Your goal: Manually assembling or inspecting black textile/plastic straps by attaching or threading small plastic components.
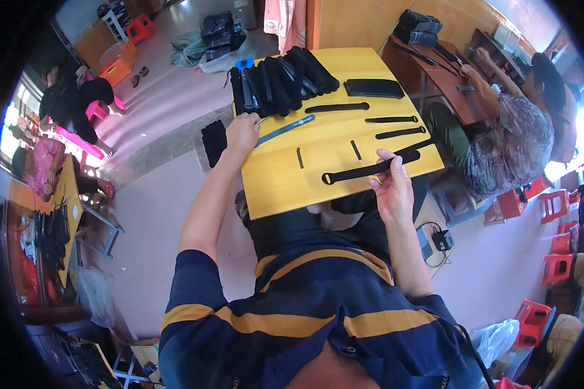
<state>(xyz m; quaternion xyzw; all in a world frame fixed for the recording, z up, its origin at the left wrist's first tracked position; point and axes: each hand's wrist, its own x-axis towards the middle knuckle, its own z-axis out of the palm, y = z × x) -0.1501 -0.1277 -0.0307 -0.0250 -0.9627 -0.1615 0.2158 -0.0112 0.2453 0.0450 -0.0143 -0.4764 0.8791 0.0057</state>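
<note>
Square yellow wooden board (285,188) on lap, left hand (241,133) at its left edge, arm outstretched, fingers closed on thin metal tool (284,129), right hand (392,188) at its near edge, fingers pinching long black fabric strap (370,170) lying on board.
</note>
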